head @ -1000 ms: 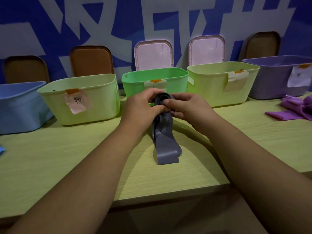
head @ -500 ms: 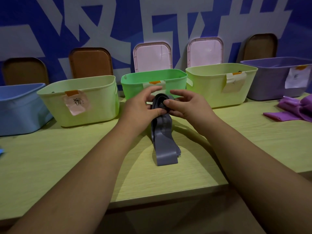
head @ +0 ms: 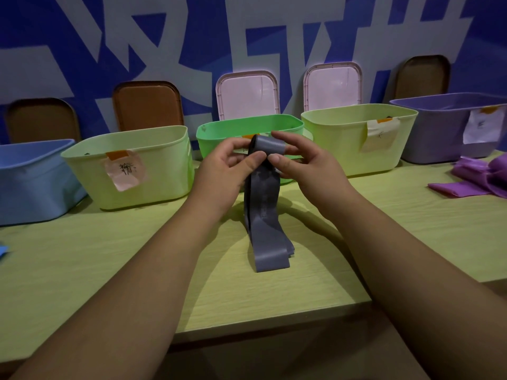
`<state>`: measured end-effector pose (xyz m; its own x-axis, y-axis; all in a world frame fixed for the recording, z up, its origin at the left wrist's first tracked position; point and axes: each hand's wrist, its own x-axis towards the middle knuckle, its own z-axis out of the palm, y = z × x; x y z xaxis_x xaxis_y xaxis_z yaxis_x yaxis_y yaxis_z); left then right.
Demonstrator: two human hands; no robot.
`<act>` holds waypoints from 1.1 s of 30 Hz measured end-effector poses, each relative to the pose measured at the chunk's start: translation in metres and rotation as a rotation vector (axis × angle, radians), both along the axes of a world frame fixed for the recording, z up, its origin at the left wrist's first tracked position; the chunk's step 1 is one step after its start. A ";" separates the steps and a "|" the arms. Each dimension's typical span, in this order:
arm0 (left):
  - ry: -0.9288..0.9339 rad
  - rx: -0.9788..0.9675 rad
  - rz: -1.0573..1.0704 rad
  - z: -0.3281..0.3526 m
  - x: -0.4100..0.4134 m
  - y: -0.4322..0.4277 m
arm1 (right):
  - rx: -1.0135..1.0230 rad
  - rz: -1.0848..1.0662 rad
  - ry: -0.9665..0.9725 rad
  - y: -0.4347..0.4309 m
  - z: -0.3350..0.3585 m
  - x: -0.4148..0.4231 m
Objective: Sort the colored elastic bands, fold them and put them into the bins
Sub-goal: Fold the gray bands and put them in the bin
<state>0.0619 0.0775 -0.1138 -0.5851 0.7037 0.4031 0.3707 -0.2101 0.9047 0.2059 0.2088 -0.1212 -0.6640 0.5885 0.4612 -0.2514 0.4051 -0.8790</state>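
A grey elastic band (head: 263,215) hangs from both my hands in front of the green bin (head: 219,133); its lower end lies folded on the table (head: 82,270). My left hand (head: 222,171) pinches the band's upper part with thumb and fingers. My right hand (head: 304,165) holds the top loop, which is spread wide between the two hands. Purple bands (head: 482,179) lie in a heap at the right, beside the purple bin (head: 439,133).
A row of bins stands along the wall: blue bin (head: 27,182), pale green bin (head: 153,165) with a paper label, green, another pale green bin (head: 343,144), purple. Lids lean behind them. A blue scrap (head: 3,250) shows at the left edge. The table's front edge is near.
The hands have lifted slightly and pulled the top loop of the grey band open and flatter; before, it was bunched tightly between the fingers.
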 end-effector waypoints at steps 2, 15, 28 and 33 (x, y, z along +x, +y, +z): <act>-0.018 0.019 -0.020 0.001 0.001 0.002 | -0.002 0.005 0.028 0.000 0.001 0.001; 0.231 -0.099 0.057 -0.004 0.005 0.003 | -0.006 -0.101 0.069 0.004 0.000 -0.004; 0.572 -0.194 0.306 -0.006 0.021 0.023 | -0.211 -0.031 0.054 0.009 -0.003 -0.009; 0.536 -0.227 0.302 -0.007 0.021 0.024 | -0.185 -0.065 0.045 0.009 -0.005 -0.011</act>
